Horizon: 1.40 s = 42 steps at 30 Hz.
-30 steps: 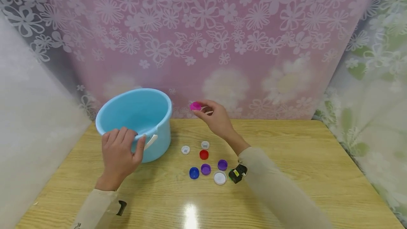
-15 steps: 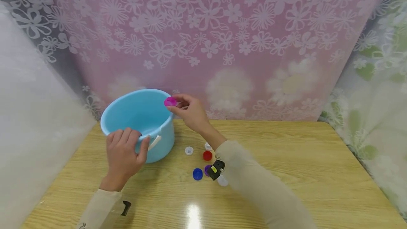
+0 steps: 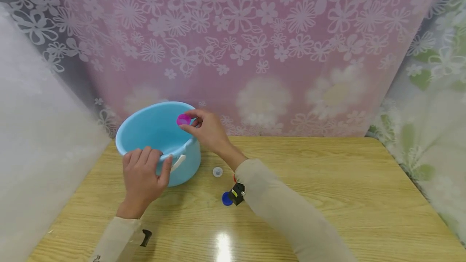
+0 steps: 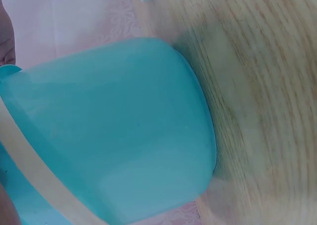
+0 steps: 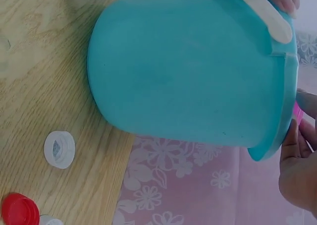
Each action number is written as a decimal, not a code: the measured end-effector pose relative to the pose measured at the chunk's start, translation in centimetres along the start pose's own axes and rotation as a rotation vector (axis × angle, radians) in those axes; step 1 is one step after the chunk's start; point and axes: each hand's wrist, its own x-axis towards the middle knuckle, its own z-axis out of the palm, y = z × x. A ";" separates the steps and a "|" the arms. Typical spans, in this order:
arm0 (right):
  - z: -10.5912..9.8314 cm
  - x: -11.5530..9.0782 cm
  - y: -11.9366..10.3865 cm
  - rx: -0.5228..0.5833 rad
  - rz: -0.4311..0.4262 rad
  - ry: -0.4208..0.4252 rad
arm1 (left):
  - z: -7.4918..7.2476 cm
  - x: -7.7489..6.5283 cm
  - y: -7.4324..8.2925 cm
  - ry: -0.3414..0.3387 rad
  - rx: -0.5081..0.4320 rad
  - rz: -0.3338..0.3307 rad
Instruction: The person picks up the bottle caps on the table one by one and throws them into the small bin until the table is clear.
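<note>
A light blue bucket [image 3: 183, 165] with a white handle [image 3: 178, 163] stands on the left of the table. The left hand [image 3: 143, 181] grips its near rim, fingers over the edge and thumb outside. Above the bucket's right rim, the right hand [image 3: 208, 130] pinches a pink bottle cap [image 3: 183, 119] between thumb and fingers, over the opening. In the right wrist view the bucket rim mostly hides this pink cap [image 5: 297, 112]. A white cap [image 3: 217, 172] and a blue cap [image 3: 227, 199] lie right of the bucket. A red cap [image 5: 20, 210] shows fully only in the right wrist view.
The right sleeve [image 3: 276, 201] and its black wrist device [image 3: 237, 194] cover part of the cap area. A second white cap [image 5: 50, 220] is cut off beside the red one. A pink flowered curtain [image 3: 262, 51] hangs behind the wooden table [image 3: 327, 173].
The right hand has carried the pink cap leftward, from right of the bucket to over its opening. Its forearm now hides several caps seen earlier. The left hand keeps its grip on the rim.
</note>
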 end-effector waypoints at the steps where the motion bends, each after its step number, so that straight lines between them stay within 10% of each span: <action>1: 0.0 0.0 0.0 -0.008 0.003 0.004 | 0.0 0.0 0.0 0.001 0.001 0.002; 42: 0.2 -0.3 -1.2 -0.388 0.006 -0.078 | 0.1 -0.4 0.2 0.085 -0.102 0.054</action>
